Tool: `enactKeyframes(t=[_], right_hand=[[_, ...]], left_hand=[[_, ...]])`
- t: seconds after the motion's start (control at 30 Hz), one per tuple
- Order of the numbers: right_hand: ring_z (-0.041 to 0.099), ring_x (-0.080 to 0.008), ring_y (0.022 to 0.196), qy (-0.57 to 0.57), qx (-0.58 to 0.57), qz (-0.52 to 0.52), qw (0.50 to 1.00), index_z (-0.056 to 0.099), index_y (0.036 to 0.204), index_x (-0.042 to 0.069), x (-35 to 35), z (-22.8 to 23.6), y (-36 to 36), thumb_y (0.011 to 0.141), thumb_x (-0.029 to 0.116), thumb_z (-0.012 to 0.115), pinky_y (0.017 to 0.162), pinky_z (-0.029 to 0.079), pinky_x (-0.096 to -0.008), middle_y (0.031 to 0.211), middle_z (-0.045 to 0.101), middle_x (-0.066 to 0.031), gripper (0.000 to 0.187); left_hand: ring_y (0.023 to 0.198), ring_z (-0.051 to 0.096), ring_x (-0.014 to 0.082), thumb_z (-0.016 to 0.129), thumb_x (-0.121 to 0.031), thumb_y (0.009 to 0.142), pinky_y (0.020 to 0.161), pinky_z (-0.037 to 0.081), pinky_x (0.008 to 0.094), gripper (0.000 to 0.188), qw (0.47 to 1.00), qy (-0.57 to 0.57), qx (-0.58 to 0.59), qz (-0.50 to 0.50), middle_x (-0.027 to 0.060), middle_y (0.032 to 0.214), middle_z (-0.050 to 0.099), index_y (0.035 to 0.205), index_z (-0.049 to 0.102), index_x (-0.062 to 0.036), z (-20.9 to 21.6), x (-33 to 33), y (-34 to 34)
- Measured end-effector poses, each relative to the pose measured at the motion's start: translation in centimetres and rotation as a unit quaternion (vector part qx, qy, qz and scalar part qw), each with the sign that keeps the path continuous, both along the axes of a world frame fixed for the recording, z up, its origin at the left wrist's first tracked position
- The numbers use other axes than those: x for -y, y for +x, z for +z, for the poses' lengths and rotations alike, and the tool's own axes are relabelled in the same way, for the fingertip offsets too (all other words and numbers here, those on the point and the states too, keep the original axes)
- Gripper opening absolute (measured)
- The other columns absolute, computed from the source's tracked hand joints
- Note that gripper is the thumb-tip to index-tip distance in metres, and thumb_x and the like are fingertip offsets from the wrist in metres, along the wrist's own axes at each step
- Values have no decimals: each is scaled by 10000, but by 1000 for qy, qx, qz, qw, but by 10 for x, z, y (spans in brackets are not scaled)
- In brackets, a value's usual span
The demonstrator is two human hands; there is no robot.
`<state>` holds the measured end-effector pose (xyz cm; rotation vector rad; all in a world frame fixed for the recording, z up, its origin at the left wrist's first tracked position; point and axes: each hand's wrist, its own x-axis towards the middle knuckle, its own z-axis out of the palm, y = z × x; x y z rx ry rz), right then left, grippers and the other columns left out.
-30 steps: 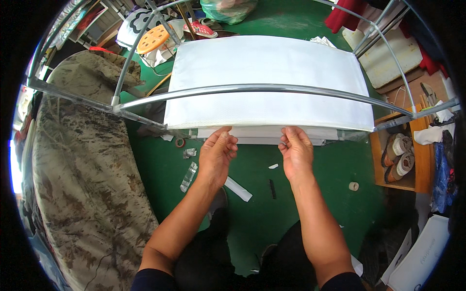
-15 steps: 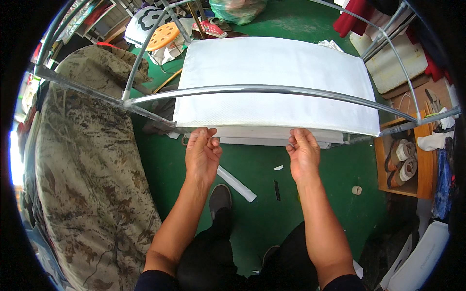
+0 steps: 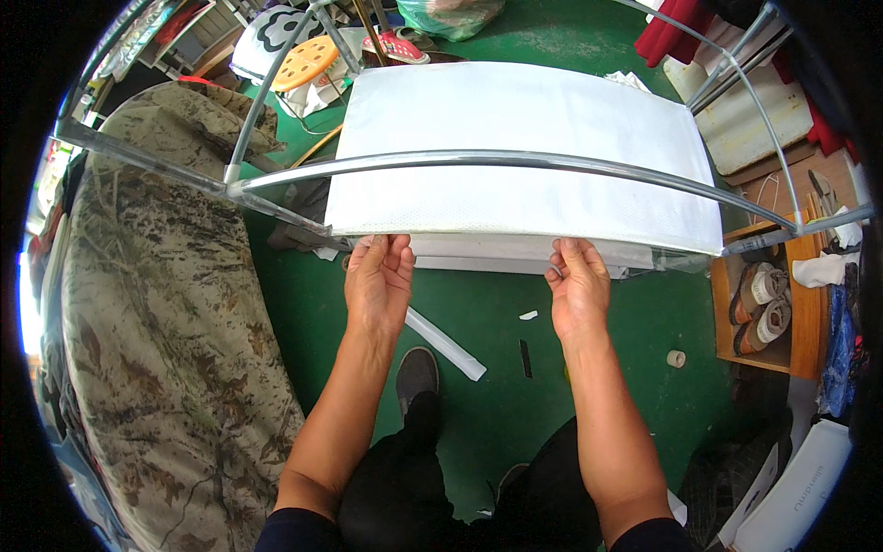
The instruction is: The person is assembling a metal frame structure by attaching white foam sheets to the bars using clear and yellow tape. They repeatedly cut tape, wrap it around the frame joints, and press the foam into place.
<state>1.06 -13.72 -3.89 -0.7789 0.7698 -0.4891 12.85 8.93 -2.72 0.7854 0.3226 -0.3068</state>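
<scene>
A white fabric sheet point(image 3: 524, 110) spans the metal tube frame point(image 3: 515, 158) like a shelf, its near edge running almost straight across in front of me. My left hand point(image 3: 379, 285) pinches that edge near its left end, thumb on top and fingers curled beneath. Further right along the same edge, my right hand point(image 3: 579, 285) grips it between thumb and fingers. Some of the fingertips are hidden by the sheet's edge. Below the sheet, another white layer point(image 3: 515, 267) shows, partly covered.
Camouflage cloth point(image 3: 175, 350) drapes a bulky form at left. A wooden shoe cabinet point(image 3: 807, 317) stands right. On the green floor lie a white strip point(image 3: 446, 342), a black strip point(image 3: 525, 359) and a tape roll point(image 3: 676, 359). Behind stand an orange-topped stool point(image 3: 306, 63) and a filled plastic bag point(image 3: 451, 14).
Both hands and the near edge of the sheet sit slightly higher in the picture, and the left hand is a little further left. The grip on the sheet stays.
</scene>
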Motion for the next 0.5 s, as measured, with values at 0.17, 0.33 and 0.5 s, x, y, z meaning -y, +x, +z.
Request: enactKeyframes(t=[0.17,0.33,0.5], right_hand=[[570,-83,817,-5,-7,-6,1000,689,1017,98,-2,0,2,932,202,746,694,454,-255,911,671,15,147],[561,-73,800,-7,-16,-11,1000,688,1009,100,-3,1,4,921,215,761,674,453,-249,878,655,33,162],[559,-73,790,-7,-4,-11,1000,685,1007,98,-5,2,7,922,215,760,667,451,-245,871,651,34,163]], left_hand=[[927,704,188,580,-106,1019,801,609,292,93,1000,5,-16,12,89,1052,692,1088,577,-44,1,1,6],[980,684,203,553,-88,1024,856,613,302,124,999,-15,-28,11,109,1099,665,1127,568,-21,5,1,12],[985,667,202,558,-81,1009,894,604,305,126,998,-36,-40,12,111,1071,643,1095,583,8,6,1,15]])
